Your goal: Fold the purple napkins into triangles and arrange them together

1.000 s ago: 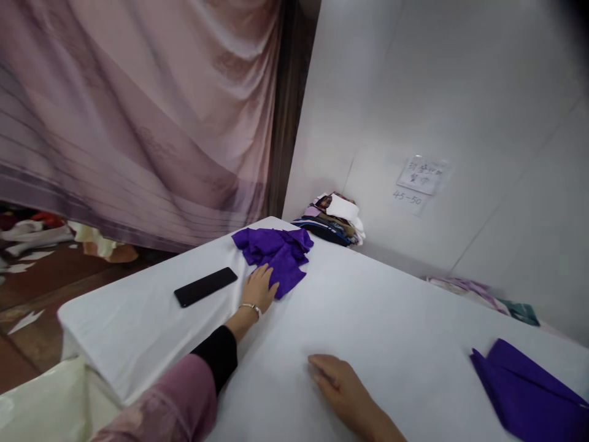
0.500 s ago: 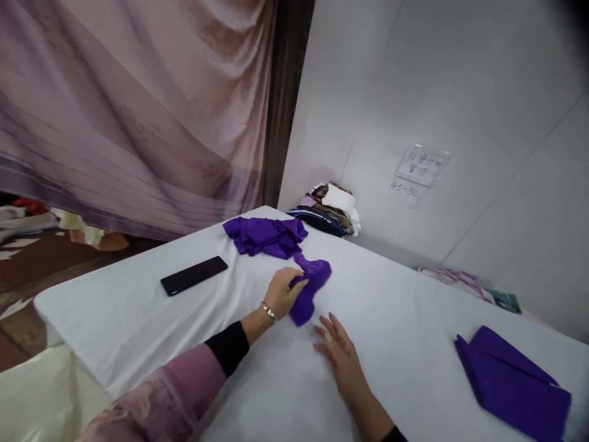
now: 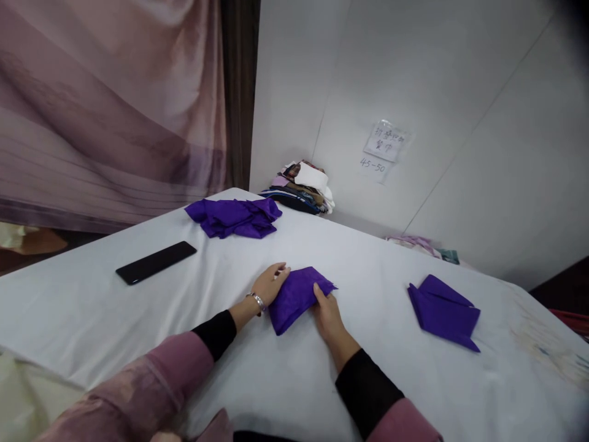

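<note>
Between my two hands is a purple cloth napkin point(image 3: 299, 298), partly folded, above the white-covered table point(image 3: 276, 380). My left hand point(image 3: 269, 287), with a bracelet at its wrist, grips the napkin's upper left edge; some of its fingers are hidden. At the napkin's right side, my right hand point(image 3: 327, 314) pinches it, thumb on top and the other fingers out of sight beneath. Further right lies a folded purple napkin point(image 3: 444, 312) with pointed corners. A crumpled heap of purple cloth point(image 3: 234, 218) rests at the table's far left.
A black phone point(image 3: 156, 263) lies on the left of the table. Folded clothes point(image 3: 299, 187) are piled beyond the far edge, by a wall bearing handwritten paper signs point(image 3: 384, 142). A pink curtain point(image 3: 115, 110) hangs at the left.
The single napkin has come away from the heap, nearer to me and spread flatter. My right hand, open and apart before, now grips its right side. The view has swung right.
</note>
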Action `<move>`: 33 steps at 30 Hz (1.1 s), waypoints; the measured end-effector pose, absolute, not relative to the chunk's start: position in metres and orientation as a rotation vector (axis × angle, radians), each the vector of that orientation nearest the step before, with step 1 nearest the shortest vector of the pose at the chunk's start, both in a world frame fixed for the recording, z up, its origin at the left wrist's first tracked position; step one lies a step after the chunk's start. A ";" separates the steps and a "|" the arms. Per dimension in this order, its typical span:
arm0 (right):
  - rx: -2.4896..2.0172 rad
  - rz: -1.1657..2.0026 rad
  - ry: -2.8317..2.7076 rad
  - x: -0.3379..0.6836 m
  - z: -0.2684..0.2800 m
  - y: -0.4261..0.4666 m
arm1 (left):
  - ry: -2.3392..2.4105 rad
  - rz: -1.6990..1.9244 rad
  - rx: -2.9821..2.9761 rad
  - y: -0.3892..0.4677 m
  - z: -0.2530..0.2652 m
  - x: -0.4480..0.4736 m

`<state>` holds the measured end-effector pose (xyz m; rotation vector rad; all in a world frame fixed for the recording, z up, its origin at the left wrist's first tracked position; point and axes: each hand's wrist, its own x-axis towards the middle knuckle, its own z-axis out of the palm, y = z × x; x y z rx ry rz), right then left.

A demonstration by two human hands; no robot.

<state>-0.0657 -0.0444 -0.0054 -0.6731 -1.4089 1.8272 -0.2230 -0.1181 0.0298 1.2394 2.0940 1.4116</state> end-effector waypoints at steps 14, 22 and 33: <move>-0.710 1.868 -1.588 -0.032 0.014 -0.057 | 1.824 1.418 1.143 -0.147 0.026 -0.201; -0.879 1.723 -1.329 0.023 0.039 -0.034 | 1.508 1.763 0.757 -0.149 0.053 -0.224; -1.382 1.011 -1.953 0.096 0.030 -0.007 | 1.630 1.461 0.922 -0.162 0.043 -0.198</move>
